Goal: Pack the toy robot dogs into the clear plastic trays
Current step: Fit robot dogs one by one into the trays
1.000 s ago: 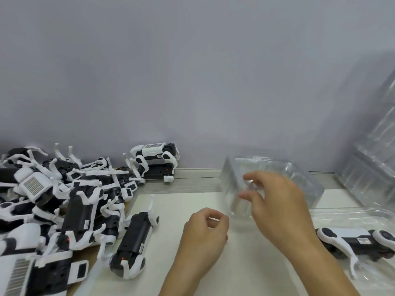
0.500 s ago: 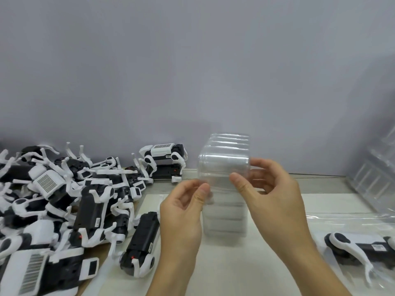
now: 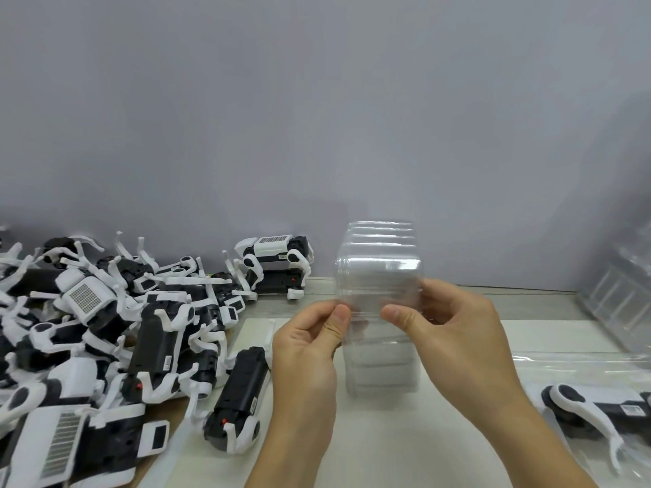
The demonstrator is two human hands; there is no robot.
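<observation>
trays (image 3: 380,276): nested stack, held upright over bench (image 3: 405,445), long axis vertical | left hand (image 3: 310,346) and right hand (image 3: 454,332): grips pinching near edge, thumbs close together | dogs (image 3: 116,339): heap to left, left hand nearer

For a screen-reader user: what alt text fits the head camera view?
Two bare hands, left hand and right hand, hold a nested stack of clear plastic trays upright above a white table. Toy robot dogs lie heaped at left; one packed dog lies at right.
</observation>
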